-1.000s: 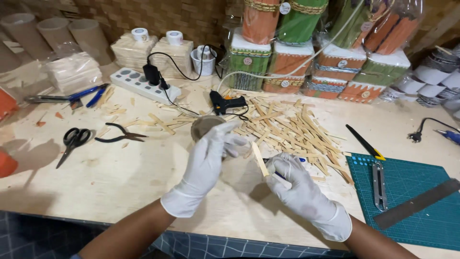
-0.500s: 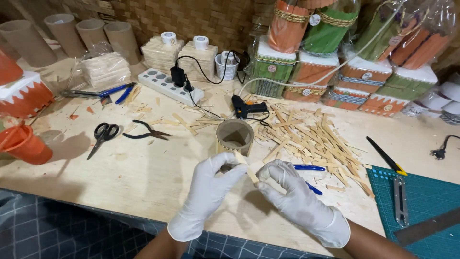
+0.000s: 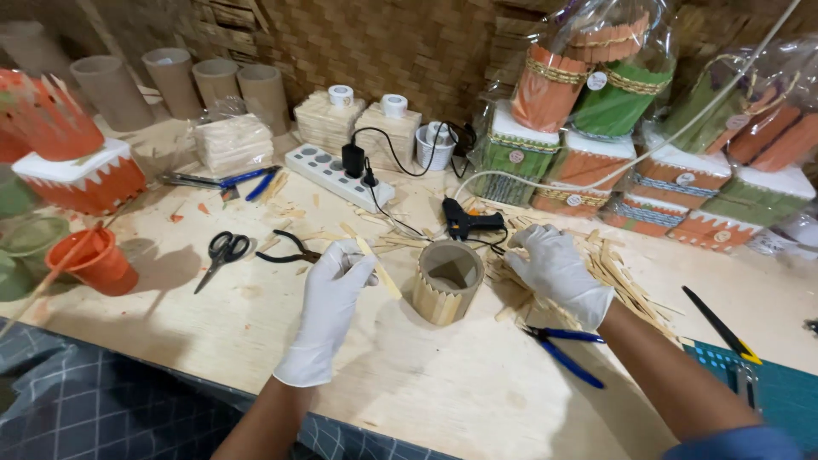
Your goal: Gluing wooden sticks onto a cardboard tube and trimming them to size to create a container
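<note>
My left hand (image 3: 331,294), in a white glove, grips a thin wooden stick (image 3: 377,271) that points up and to the left of a cardboard tube (image 3: 446,279) partly clad in sticks. The tube stands upright on the wooden table (image 3: 256,341) between my hands. My right hand (image 3: 557,268), also gloved, rests with fingers spread on a heap of loose wooden sticks (image 3: 618,285) just right of the tube. A black glue gun (image 3: 469,223) lies behind the tube.
Scissors (image 3: 220,254) and black pliers (image 3: 290,251) lie left, blue-handled pliers (image 3: 567,349) right. A power strip (image 3: 336,175), plain cardboard tubes (image 3: 175,81), an orange cup (image 3: 95,260), wrapped orange and green boxes (image 3: 596,136) and a green cutting mat (image 3: 767,388) with a utility knife (image 3: 720,324) ring the table.
My hands have parted: the left keeps the stick and moved left, the right went to the stick heap. The tube now stands free between them. The view shifted left.
</note>
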